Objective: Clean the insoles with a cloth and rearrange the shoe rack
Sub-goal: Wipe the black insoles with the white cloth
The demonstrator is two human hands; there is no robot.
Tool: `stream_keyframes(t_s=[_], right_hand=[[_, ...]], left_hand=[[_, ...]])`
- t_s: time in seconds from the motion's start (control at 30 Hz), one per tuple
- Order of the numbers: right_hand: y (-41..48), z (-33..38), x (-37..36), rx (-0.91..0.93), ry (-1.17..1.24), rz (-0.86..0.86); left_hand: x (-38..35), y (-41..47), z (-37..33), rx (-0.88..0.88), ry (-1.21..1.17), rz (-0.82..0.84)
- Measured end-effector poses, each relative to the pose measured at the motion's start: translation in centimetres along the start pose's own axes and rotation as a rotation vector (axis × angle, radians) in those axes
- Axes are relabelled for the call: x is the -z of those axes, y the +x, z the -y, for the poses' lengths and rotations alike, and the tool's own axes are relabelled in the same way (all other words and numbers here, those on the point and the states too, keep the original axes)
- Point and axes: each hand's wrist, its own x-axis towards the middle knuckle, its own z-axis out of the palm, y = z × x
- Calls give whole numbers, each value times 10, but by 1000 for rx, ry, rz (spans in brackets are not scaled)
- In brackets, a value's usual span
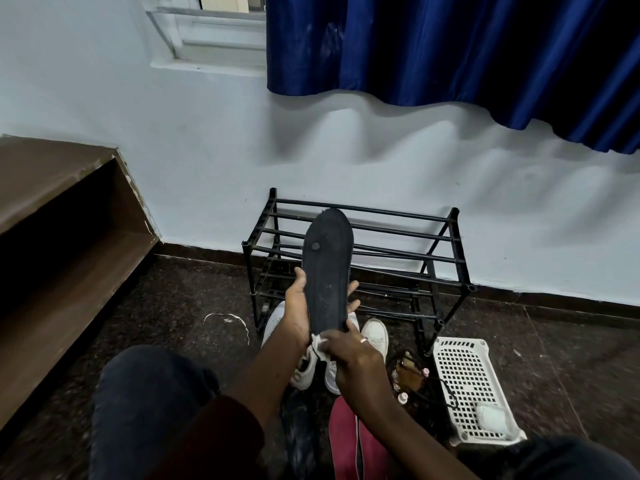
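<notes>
White cloth (319,347), pinched in right hand (353,358) at insole (327,268) heel: push up toward toe in firm, overlapping strokes. Grip mid-insole with left hand (296,306), as now, bracing against flex. Hold upright above shoes (375,336), in front of rack (430,271).

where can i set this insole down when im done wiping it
Free: the top bars of the shoe rack, and the dark floor between the wooden shelf and the rack, bare but for a white scrap. Floor right of the white basket is also open. Crowded: straight ahead, white sneakers, brown sandals and a maroon pair fill the floor before the rack.
</notes>
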Motion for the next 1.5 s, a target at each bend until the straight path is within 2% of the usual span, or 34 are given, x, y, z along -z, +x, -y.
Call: stream_keyframes(t_s=[0.1, 0.27, 0.37, 0.53, 0.63, 0.73, 0.8, 1.03, 1.2, 1.33, 1.4, 1.5], right_hand=[[-6, -7, 4, 70, 7, 45], [32, -33, -2, 52, -250, 83], [65, -49, -2, -64, -343, 73], [87, -55, 2, -267, -302, 46], [62, -45, -6, -166, -292, 56], [30, -31, -11, 30, -283, 79], [12, -27, -13, 80, -256, 108], [42, -50, 0, 79, -389, 69], [98, -75, 20, -147, -422, 33], [129, -83, 32, -266, -382, 19], [131, -77, 27, -249, -347, 10], [109, -54, 4, -113, -318, 51]], left_hand=[[2, -1, -2, 9, -1, 6], [0, -5, 3, 38, 88, -53], [0, -6, 6, 24, 163, -77], [0, -12, 11, 41, 245, -67], [5, -6, 10, -4, 194, -89], [4, -6, 8, 35, 181, -92], [0, -8, 10, 65, 175, -94], [-3, -9, 15, 69, 250, -104], [3, -23, 23, 133, 354, -49], [7, -40, 21, 148, 266, -15], [4, -51, 18, 173, 246, 4], [7, -51, 15, 48, 275, -76]])
